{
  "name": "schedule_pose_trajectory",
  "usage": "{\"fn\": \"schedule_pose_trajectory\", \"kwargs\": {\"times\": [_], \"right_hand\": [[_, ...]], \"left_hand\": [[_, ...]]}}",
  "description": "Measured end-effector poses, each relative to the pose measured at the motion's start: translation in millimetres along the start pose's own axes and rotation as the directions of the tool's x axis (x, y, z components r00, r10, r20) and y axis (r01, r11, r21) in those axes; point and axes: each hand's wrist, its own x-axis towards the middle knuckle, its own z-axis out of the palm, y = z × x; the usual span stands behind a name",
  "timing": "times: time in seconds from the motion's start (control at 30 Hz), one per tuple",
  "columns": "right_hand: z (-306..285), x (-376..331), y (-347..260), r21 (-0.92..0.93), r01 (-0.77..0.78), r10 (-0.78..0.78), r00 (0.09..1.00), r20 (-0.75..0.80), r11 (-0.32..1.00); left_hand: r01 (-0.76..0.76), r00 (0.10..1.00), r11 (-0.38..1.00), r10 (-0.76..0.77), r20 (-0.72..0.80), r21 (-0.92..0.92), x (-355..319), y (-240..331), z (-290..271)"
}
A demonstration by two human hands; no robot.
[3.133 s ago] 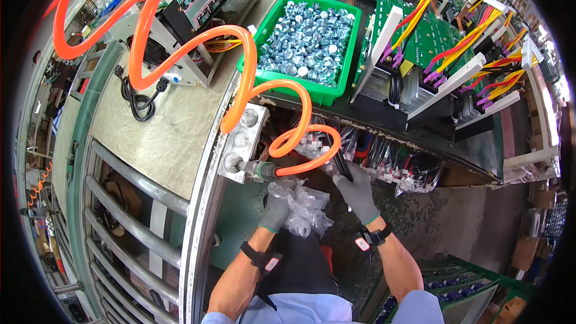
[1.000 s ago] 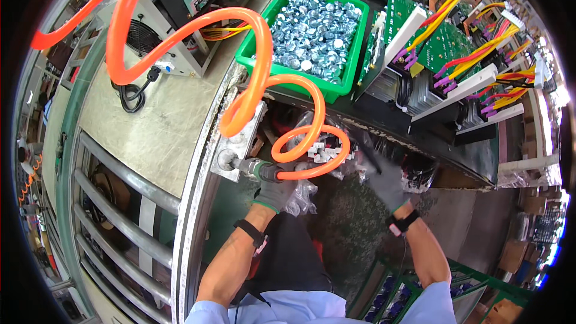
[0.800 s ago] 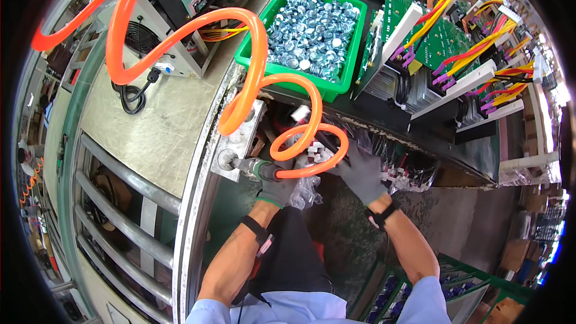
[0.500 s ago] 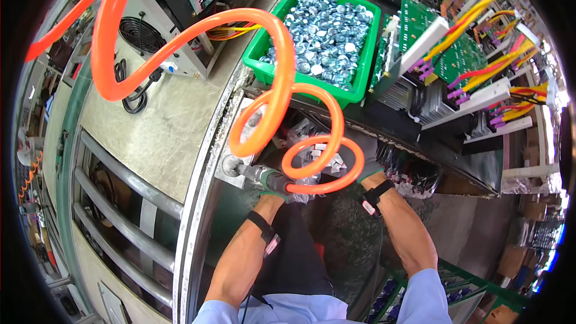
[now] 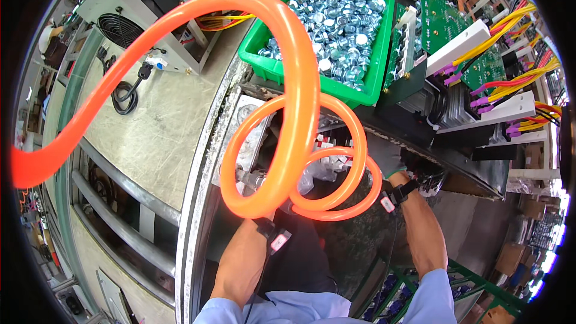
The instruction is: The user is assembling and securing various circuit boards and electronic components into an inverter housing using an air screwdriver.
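The coiled orange plastic hose (image 5: 303, 84) was shifted lower, so the left hand and grey-gloved right hand (image 5: 389, 159), grips indiscernible, might be snagged.

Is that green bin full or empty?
Not empty: small shiny metal pieces are heaped across the green bin; their depth can't be told.

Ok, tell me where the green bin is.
In the head view, the green bin sits at upper centre, partly behind the orange hose and left of a green circuit board.

Crumpled clear plastic (image 5: 322, 171) behind orange hose (image 5: 303, 84)
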Motion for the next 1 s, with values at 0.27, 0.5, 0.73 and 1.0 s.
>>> {"fn": "schedule_pose_trajectory", "kwargs": {"times": [0.27,0.5,0.73,1.0], "right_hand": [[-4.1,-16.3,38.7,0.280,-0.260,0.274,0.962,-0.011,0.924],[-19.9,-20.5,18.1,0.554,-0.421,0.439,0.892,0.109,0.718],[-81.1,-24.2,-98.0,0.566,-0.087,0.380,0.822,-0.424,0.820],[-34.5,-51.2,-125.1,0.752,-0.096,0.410,0.879,-0.243,0.652]], "left_hand": [[0.000,0.999,1.000,0.000,0.032,0.013,27.2,-1.9,1.7],[-0.020,0.996,1.000,0.017,0.092,0.025,-7.7,-30.0,-45.7],[-0.029,0.999,0.997,0.027,0.032,0.068,29.1,-15.9,-19.6],[-0.045,0.999,0.997,0.045,0.000,0.070,-43.1,-40.8,-40.7]]}}
